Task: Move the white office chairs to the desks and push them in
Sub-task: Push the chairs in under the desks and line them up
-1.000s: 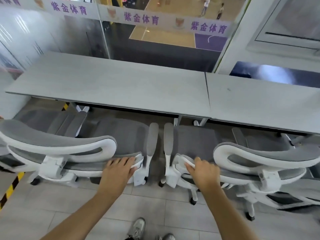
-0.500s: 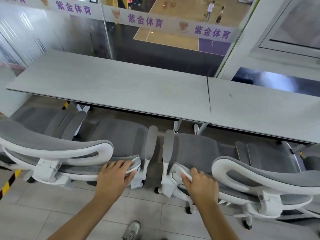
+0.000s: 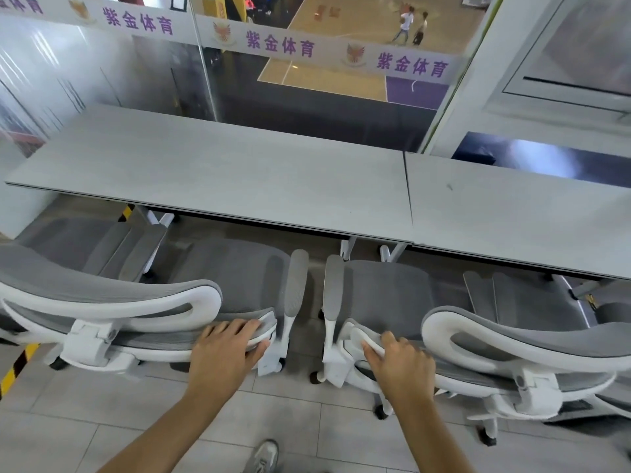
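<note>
We take the left desk [image 3: 218, 175], a flat pale grey slab with a faint brushed grain, as landmark. Our left hand [image 3: 225, 349] lies curled over the white plastic back rim of the left chair [image 3: 235, 278], fingers wrapped on top of the rim and thumb on its near side. This chair stands at the desk's near edge, its grey mesh seat partly under the top. Our right hand [image 3: 401, 361] grips the matching rim of the right chair [image 3: 382, 295], fingers folded over it; this chair sits below the seam where the landmark meets the right desk [image 3: 512, 213]. Both chairs carry curved white frames, grey mesh backs and upright padded grey armrests, which stand just beside each other between our hands. Short of the desk lies a floor [image 3: 290, 425] of pale square tiles, with one grey shoe [image 3: 263, 455] visible at the bottom.
</note>
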The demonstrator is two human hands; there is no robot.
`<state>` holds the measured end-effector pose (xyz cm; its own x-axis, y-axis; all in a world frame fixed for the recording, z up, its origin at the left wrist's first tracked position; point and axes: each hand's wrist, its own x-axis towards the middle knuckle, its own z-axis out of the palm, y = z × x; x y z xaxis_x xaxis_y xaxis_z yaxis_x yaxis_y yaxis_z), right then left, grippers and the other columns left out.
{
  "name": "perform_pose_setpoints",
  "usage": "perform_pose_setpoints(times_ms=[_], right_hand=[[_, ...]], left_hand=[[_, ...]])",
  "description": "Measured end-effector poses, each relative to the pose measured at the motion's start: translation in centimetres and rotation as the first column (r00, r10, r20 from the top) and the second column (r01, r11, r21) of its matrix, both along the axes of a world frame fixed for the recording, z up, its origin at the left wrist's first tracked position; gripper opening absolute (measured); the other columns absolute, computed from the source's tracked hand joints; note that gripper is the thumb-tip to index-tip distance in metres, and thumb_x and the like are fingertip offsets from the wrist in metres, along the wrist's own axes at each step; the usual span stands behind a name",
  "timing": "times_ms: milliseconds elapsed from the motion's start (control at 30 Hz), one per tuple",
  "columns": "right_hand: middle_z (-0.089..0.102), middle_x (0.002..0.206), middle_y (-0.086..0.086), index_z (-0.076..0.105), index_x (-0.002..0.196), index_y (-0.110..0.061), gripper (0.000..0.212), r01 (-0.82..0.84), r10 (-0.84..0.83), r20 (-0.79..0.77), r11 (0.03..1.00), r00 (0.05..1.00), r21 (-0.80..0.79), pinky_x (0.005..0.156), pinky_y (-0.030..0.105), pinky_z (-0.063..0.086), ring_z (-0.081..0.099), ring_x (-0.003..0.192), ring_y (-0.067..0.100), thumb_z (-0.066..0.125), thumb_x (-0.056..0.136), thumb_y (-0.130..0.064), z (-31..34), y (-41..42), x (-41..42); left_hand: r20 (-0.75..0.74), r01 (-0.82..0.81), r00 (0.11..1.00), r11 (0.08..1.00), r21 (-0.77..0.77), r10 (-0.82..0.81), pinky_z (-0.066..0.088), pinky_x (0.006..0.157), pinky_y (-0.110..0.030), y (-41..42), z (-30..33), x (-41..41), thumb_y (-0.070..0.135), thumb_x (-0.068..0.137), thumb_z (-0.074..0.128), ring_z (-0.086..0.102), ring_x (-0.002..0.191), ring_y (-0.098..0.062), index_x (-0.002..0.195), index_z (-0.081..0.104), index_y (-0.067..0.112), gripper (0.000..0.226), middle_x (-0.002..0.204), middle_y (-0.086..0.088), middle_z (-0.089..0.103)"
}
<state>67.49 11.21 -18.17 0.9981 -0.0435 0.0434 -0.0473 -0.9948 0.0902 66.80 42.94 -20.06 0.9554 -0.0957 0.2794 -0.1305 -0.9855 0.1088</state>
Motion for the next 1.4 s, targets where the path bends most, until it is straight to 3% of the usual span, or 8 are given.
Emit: perform_pose_setpoints(times_ms=[100, 267, 467, 767, 1000, 1133, 1267, 1400], right_hand=[[0.054, 0.047, 0.000, 0.064, 0.065, -0.018, 0.041, -0.024, 0.024, 0.051, 1.000, 0.998, -0.001, 0.047, 0.024, 0.024, 0.053, 0.036, 0.021, 0.076, 0.076, -0.055, -0.3, 0.8, 0.1], [0.058, 0.050, 0.002, 0.065, 0.067, -0.017, 0.054, -0.035, 0.028, 0.100, 0.997, 0.995, 0.064, 0.042, 0.027, 0.041, 0.057, 0.040, 0.023, 0.037, 0.086, -0.059, -0.7, 1.6, 0.0], [0.059, 0.053, 0.003, 0.064, 0.067, -0.017, 0.053, -0.053, 0.043, 0.158, 0.997, 0.987, 0.063, 0.044, 0.029, 0.044, 0.058, 0.043, 0.024, 0.038, 0.086, -0.060, -1.1, 0.9, -0.2], [0.056, 0.050, 0.000, 0.066, 0.069, -0.019, 0.056, -0.059, 0.049, 0.183, 0.997, 0.982, 0.051, 0.042, 0.026, 0.045, 0.056, 0.040, 0.021, 0.034, 0.086, -0.062, -1.0, 0.4, 0.0], [0.055, 0.051, 0.000, 0.064, 0.068, -0.019, 0.042, -0.045, 0.042, 0.146, 0.999, 0.988, 0.014, 0.045, 0.025, 0.034, 0.055, 0.041, 0.021, 0.063, 0.087, -0.056, -1.0, 0.7, 0.1], [0.057, 0.054, 0.001, 0.062, 0.068, -0.019, 0.052, -0.037, 0.028, 0.161, 0.998, 0.987, 0.049, 0.046, 0.028, 0.042, 0.057, 0.046, 0.024, 0.041, 0.088, -0.062, -1.1, 0.8, 0.1], [0.060, 0.062, 0.001, 0.063, 0.074, -0.020, 0.053, 0.005, -0.015, 0.123, 0.996, 0.992, 0.084, 0.053, 0.032, 0.047, 0.061, 0.055, 0.025, 0.036, 0.087, -0.063, -1.2, 1.0, 0.0], [0.066, 0.083, -0.002, 0.068, 0.097, -0.025, 0.041, -0.001, -0.009, 0.073, 0.990, 0.997, 0.141, 0.067, 0.036, 0.053, 0.065, 0.074, 0.022, 0.045, 0.090, -0.058, -0.7, 1.2, -0.1]], left_hand=[[-0.011, 0.018, 1.000, 1.000, 0.015, -0.017, 0.051, 0.070, -0.036, -0.1, 0.0, 0.2, 0.056, 0.087, 0.043, 0.066, 0.072, -0.022, 0.099, 0.070, 0.028, 0.041, 0.084, 0.008, 0.070], [0.000, 0.045, 0.999, 0.999, 0.022, -0.045, 0.052, 0.068, -0.034, 0.3, 0.5, 0.8, 0.055, 0.090, 0.046, 0.065, 0.071, -0.020, 0.099, 0.070, 0.027, 0.037, 0.084, 0.007, 0.069], [-0.037, 0.017, 0.999, 1.000, 0.003, -0.017, 0.052, 0.069, -0.032, 0.3, -0.1, -0.1, 0.063, 0.096, 0.031, 0.067, 0.074, -0.017, 0.102, 0.071, 0.028, 0.053, 0.086, 0.011, 0.070], [-0.065, -0.013, 0.998, 1.000, -0.008, 0.012, 0.057, 0.067, -0.038, -0.4, 0.5, 0.2, 0.047, 0.078, 0.080, 0.069, 0.070, -0.021, 0.098, 0.073, 0.026, 0.031, 0.082, 0.006, 0.073], [-0.047, -0.005, 0.999, 1.000, -0.025, 0.004, 0.053, 0.067, -0.032, -0.2, 1.1, -0.1, 0.056, 0.085, 0.047, 0.066, 0.069, -0.021, 0.097, 0.072, 0.028, 0.039, 0.079, 0.007, 0.071], [-0.118, -0.023, 0.993, 1.000, -0.016, 0.021, 0.051, 0.069, -0.034, 0.2, 1.4, -0.3, 0.056, 0.085, 0.046, 0.066, 0.070, -0.021, 0.096, 0.070, 0.027, 0.039, 0.080, 0.006, 0.071], [-0.173, -0.015, 0.985, 1.000, -0.007, 0.013, 0.052, 0.070, -0.035, 0.2, 1.6, -0.2, 0.056, 0.087, 0.044, 0.067, 0.072, -0.022, 0.098, 0.070, 0.025, 0.042, 0.081, 0.004, 0.072], [-0.189, 0.015, 0.982, 0.999, -0.049, -0.024, 0.055, 0.071, -0.039, 0.0, 1.8, -0.2, 0.040, 0.082, 0.076, 0.068, 0.075, -0.026, 0.100, 0.070, 0.020, 0.027, 0.087, 0.001, 0.072]])
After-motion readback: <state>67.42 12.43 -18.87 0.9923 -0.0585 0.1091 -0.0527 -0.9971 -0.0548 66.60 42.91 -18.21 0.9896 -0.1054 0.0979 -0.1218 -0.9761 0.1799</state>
